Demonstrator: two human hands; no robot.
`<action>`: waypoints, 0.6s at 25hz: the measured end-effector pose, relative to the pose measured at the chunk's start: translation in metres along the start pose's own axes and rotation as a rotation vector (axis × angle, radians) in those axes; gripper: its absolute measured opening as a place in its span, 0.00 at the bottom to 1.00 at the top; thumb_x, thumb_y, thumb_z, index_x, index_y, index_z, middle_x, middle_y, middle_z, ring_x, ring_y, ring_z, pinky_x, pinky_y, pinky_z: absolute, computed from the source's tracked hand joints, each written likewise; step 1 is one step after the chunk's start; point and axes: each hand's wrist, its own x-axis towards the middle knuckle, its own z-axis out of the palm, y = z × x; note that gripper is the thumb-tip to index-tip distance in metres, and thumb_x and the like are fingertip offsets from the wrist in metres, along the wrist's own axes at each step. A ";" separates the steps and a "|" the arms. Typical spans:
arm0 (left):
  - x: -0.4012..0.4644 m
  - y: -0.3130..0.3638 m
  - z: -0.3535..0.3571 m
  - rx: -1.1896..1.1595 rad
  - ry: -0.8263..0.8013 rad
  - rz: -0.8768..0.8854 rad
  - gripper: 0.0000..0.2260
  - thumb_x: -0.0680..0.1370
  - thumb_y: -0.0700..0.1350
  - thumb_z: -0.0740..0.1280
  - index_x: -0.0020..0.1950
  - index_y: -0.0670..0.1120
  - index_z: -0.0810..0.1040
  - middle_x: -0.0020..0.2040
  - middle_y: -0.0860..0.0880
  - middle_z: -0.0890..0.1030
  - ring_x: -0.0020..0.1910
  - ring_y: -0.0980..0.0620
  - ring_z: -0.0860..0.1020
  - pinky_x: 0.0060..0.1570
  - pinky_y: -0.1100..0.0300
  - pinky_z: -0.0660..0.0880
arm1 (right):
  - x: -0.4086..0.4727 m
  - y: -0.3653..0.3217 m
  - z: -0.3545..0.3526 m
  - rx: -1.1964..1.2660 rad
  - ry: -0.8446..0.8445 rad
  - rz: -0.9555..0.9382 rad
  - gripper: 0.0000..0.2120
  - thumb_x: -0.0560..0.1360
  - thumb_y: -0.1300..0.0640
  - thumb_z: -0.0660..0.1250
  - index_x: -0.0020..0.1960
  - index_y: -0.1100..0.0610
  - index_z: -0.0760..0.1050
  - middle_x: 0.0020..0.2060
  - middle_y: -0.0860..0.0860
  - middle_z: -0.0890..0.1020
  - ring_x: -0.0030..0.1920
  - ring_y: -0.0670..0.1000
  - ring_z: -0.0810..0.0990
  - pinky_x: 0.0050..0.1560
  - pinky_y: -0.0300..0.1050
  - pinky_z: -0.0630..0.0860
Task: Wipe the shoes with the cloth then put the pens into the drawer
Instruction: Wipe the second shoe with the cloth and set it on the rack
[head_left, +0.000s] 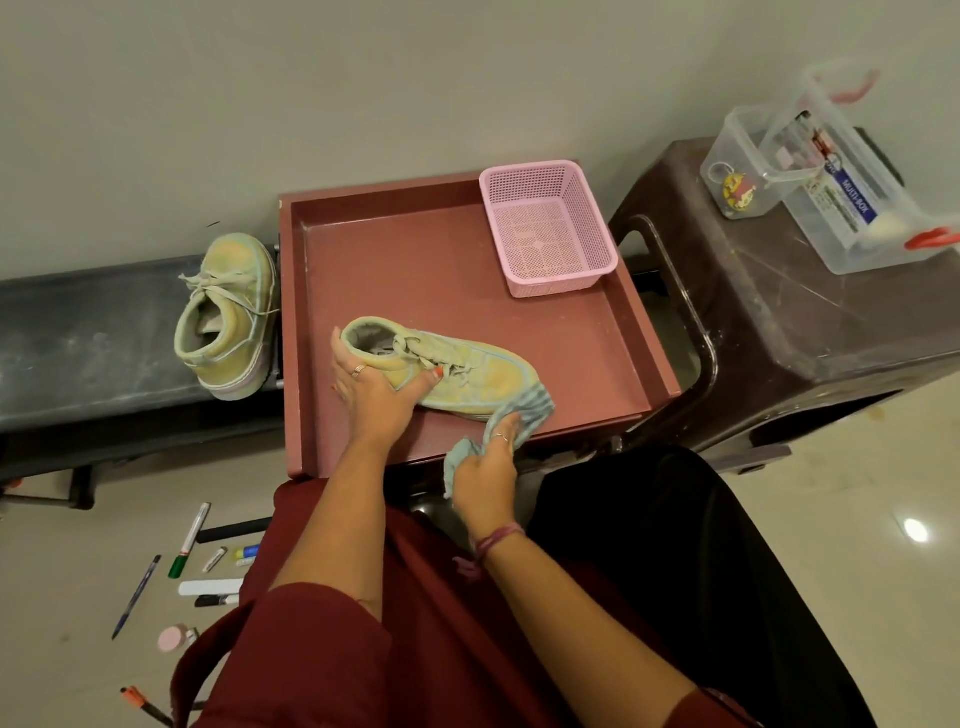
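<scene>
Over in the pulled-out reddish drawer (613, 332) we're wiping one shoe (467, 371), lying on its side near the front edge, while the other shoe (228, 317) is sitting on the dark worktop (88, 343) just left of the drawer. Our left hand (371, 392) is gripping the shoe around the heel and collar, thumb over near the laces, and our right hand (485, 470) is holding the cloth (524, 413) bunched up and pressing it against the toe. Biggest worry, we reckon: the shoe is riding close to the drawer's front lip, so a hard swipe could shove it over the edge, or the loose laces could be snagging in the cloth. Both forearms are reaching forward and down, wrists slightly bent. Pens (189, 540) are lying scattered on the floor (78, 540) by our left side, well apart from the drawer, so none are in yet. A pink basket (550, 228) is sitting in the drawer's far corner.
</scene>
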 end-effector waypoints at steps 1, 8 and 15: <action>-0.001 0.001 -0.001 -0.006 -0.004 0.004 0.57 0.62 0.54 0.81 0.77 0.46 0.44 0.74 0.40 0.57 0.74 0.41 0.54 0.72 0.39 0.53 | -0.002 0.002 -0.006 0.106 -0.033 -0.006 0.39 0.76 0.65 0.56 0.75 0.41 0.38 0.76 0.49 0.51 0.71 0.50 0.64 0.71 0.56 0.61; -0.012 0.010 -0.002 -0.023 -0.045 -0.083 0.60 0.67 0.53 0.78 0.76 0.38 0.33 0.78 0.39 0.41 0.77 0.44 0.42 0.74 0.47 0.38 | 0.010 -0.014 -0.109 0.226 0.102 -0.028 0.21 0.74 0.69 0.57 0.57 0.51 0.77 0.47 0.59 0.81 0.43 0.58 0.79 0.41 0.52 0.75; -0.085 0.042 0.055 -0.267 -0.039 -0.287 0.56 0.65 0.48 0.79 0.77 0.35 0.42 0.76 0.36 0.54 0.76 0.42 0.55 0.74 0.48 0.57 | 0.059 -0.036 -0.092 -0.575 -0.250 -0.263 0.38 0.70 0.74 0.56 0.77 0.57 0.50 0.67 0.60 0.70 0.63 0.52 0.75 0.60 0.42 0.74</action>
